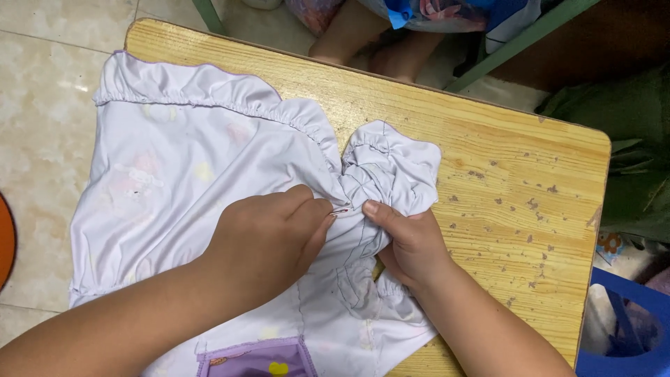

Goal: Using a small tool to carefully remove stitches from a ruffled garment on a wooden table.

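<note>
— What do you have nearest the camera?

— I see the left hand (269, 234) pinching a thin, reddish pin-like tool (340, 210) at the cloth; I cannot tell exactly what it is. The right hand (408, 241) is closed around a bunched fold.

— And the cloth itself?

— A pale lilac, thin fabric garment (181, 188) with gathered, ruffled elastic edges, faint prints and a purple pocket patch (258, 359). It lies spread on the scratched, light wooden table (516, 181), its long axis running from near edge toward the far left corner.

— Beyond it?

— Another person's bare legs (363, 42) past the table's far edge.
</note>
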